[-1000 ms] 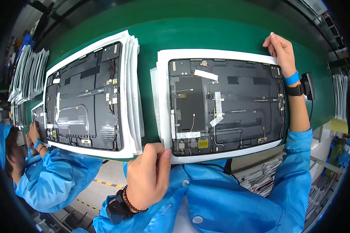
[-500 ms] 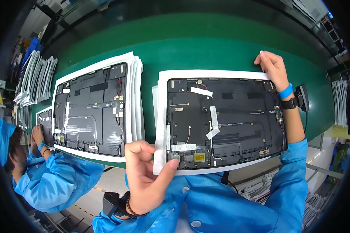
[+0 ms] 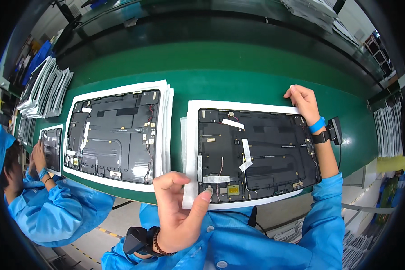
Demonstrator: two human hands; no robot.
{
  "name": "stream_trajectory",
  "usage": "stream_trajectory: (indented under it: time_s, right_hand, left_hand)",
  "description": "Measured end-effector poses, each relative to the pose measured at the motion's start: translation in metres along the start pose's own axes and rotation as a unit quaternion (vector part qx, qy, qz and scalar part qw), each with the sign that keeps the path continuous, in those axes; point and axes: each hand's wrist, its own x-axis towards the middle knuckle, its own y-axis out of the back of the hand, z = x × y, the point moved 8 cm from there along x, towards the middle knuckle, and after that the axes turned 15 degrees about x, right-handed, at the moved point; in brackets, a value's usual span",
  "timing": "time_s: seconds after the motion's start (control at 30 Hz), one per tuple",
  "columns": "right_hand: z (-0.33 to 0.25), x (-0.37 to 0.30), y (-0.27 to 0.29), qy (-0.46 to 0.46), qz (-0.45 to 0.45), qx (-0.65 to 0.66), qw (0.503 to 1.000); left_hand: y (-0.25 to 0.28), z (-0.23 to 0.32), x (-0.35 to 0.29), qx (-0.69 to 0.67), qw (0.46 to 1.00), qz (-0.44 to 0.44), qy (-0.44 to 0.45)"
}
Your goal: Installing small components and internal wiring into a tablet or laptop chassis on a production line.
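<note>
A black device back housing (image 3: 274,135), fitted with thin cables, tape strips and small metal parts, lies on a white padded sheet (image 3: 192,144) before me. My left hand (image 3: 180,211) grips its near left corner. The thumb presses on the housing beside a yellow patch (image 3: 233,190); the index finger curls at the sheet's left edge, and the other fingers are partly hidden. At the far right corner is my right hand (image 3: 303,101), its fingers bent and drawn together just past the sheet's far edge. Whatever they may pinch is too small to make out.
A second black housing (image 3: 108,135) rests on stacked white sheets (image 3: 168,117) to the left. Beyond it, a co-worker (image 3: 54,202) in blue handles a smaller framed panel (image 3: 54,146). Upright white sheet bundles (image 3: 49,92) stand far left, others (image 3: 388,132) far right, along the green table (image 3: 211,78).
The view has shifted, so the table and both housings sit lower in the picture. My hands keep about the same places on the housing. The co-worker's hands have moved slightly on the panel.
</note>
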Motion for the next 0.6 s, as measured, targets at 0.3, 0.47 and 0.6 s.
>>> stream_trajectory:
  time_s: [0.3, 0.47, 0.6]
  right_hand:
    - [0.001, -0.002, 0.002, -0.011, 0.008, -0.014, 1.000]
    - [-0.005, -0.001, -0.002, -0.008, 0.009, -0.017, 1.000]
    - [-0.006, -0.004, 0.005, 0.018, 0.028, -0.014, 0.999]
  left_hand:
    - [0.003, -0.020, 0.001, 0.031, 0.998, -0.040, -0.035]
    - [-0.002, -0.012, -0.005, 0.113, 0.982, -0.055, -0.138]
    - [-0.005, -0.009, -0.011, 0.123, 0.977, -0.063, -0.160]
